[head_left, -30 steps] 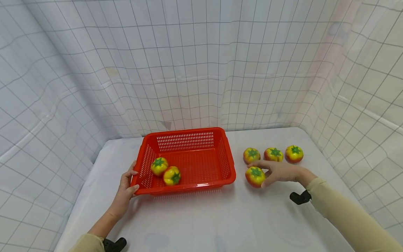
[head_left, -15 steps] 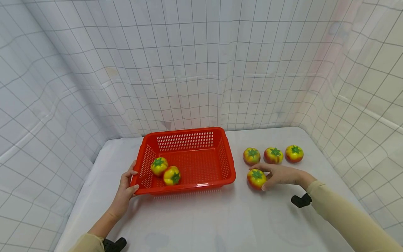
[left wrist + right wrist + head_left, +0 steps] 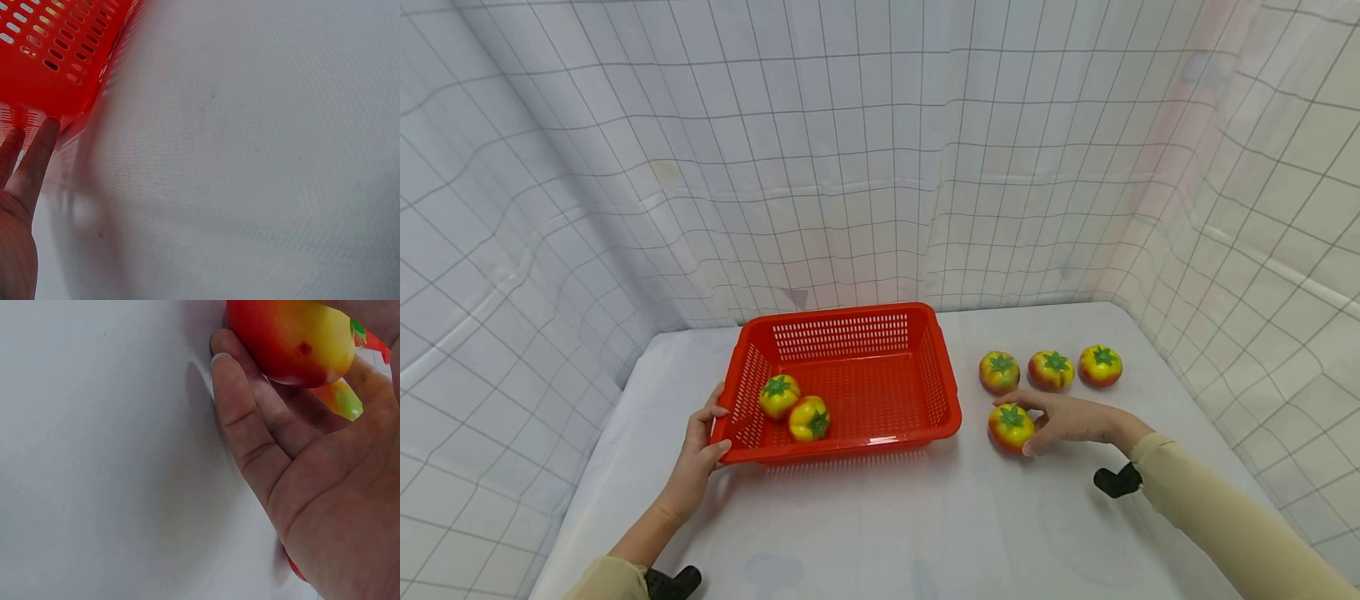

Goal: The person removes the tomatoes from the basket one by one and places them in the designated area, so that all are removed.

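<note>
In the head view, my left hand [image 3: 692, 458] holds the near left corner of a red plastic basket [image 3: 880, 442], thumb at the front rim and fingers along the left side. Two yellow-and-red tomatoes with green star-shaped tops, a left tomato [image 3: 779, 397] and a right tomato [image 3: 809, 418], lie in the basket's left part. To the right of the basket, my right hand [image 3: 1067, 417] has thumb and fingers around another tomato [image 3: 1011, 428] on the table. The right wrist view shows this tomato [image 3: 290, 340] between the thumb and the fingers [image 3: 234, 394].
Behind my right hand, three more tomatoes stand in a row: a left one [image 3: 999, 372], a middle one [image 3: 1051, 371] and a right one [image 3: 1101, 367]. A white cloth covers the table [image 3: 865, 533]. Checked white curtains [image 3: 880, 167] enclose its back and sides.
My right hand and its tomato have shifted slightly right and nearer to me since the first frame, then stayed almost still. The left hand and the basket have not visibly moved.
</note>
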A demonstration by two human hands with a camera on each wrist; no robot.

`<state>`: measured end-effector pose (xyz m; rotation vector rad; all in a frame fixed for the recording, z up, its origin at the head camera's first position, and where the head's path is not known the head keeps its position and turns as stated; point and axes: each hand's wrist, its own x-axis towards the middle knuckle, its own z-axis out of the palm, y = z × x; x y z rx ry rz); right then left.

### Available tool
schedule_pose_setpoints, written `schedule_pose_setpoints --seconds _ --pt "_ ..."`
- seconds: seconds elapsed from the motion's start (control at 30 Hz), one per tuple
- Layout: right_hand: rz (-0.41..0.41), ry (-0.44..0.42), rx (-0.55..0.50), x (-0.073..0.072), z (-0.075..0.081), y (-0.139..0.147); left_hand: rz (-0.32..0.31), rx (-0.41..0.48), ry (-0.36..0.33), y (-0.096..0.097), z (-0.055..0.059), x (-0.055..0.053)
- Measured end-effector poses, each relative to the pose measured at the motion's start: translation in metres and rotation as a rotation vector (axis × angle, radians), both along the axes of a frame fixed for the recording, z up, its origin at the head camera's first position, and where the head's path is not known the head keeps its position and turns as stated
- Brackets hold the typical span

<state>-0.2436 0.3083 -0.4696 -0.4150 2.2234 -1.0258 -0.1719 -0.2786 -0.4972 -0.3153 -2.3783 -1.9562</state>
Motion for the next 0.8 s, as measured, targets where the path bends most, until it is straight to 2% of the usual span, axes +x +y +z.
schedule_pose_setpoints --seconds 0.8 --pt "-0.007 0.005 0.017 0.0032 -0.0011 0.0011 0.002 0.017 -0.005 0.0003 0.0002 -0.0001"
